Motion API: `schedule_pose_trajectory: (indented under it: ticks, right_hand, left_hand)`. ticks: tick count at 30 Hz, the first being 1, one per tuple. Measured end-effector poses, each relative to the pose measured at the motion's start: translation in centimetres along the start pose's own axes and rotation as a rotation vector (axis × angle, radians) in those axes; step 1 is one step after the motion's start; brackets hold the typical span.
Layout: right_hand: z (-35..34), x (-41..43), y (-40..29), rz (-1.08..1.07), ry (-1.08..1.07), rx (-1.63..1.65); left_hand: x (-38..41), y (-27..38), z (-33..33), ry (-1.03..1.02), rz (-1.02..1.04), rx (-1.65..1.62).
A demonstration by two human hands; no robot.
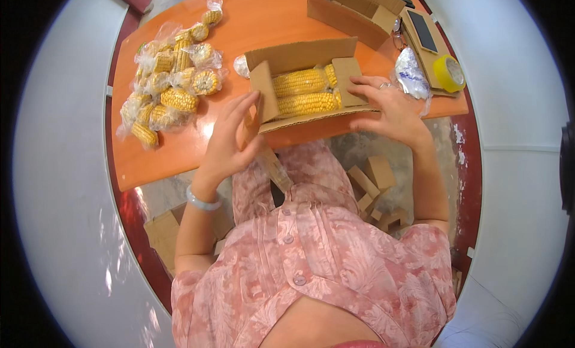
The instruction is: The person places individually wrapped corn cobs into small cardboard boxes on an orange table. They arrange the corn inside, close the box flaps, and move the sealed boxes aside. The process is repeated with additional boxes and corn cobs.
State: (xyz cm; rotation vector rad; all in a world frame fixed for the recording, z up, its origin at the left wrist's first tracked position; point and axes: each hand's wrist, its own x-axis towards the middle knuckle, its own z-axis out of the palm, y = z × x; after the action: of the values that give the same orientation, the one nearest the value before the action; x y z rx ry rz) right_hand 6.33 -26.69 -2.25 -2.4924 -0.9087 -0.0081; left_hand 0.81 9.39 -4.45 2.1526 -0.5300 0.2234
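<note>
An open cardboard box (310,117) stands at the table's near edge before me, holding yellow corn cobs (307,104) in clear plastic wrap. Its two short end flaps lean inward, and the long far flap stands up. My left hand (231,135) is at the left end flap (265,90), index fingertip against it, thumb apart. A strip of translucent packing tape (275,168) hangs down past that thumb; its upper end is partly hidden. My right hand (391,110) rests its fingertips on the right end flap (348,76), thumb spread below.
Several wrapped corn pieces (177,99) lie piled on the orange table (265,16) at left. Another cardboard box (350,13) stands at the far right. Nearby are a phone (422,31), a yellow tape roll (449,73) and a crumpled plastic bag (411,74). Small cartons (373,182) litter the floor.
</note>
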Motion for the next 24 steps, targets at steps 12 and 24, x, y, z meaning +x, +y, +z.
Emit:
schedule_pose_trajectory:
  ticks: [12,24]
  right_hand:
    - [1.8,4.4,2.4,0.291,0.203,0.197]
    - [5.5,1.9,3.5,0.187,0.346,0.429]
  left_hand:
    - [2.0,-2.9,3.5,0.202,-0.078,0.115]
    - [-0.7,-6.6,1.2,-0.025,-0.684,-0.888]
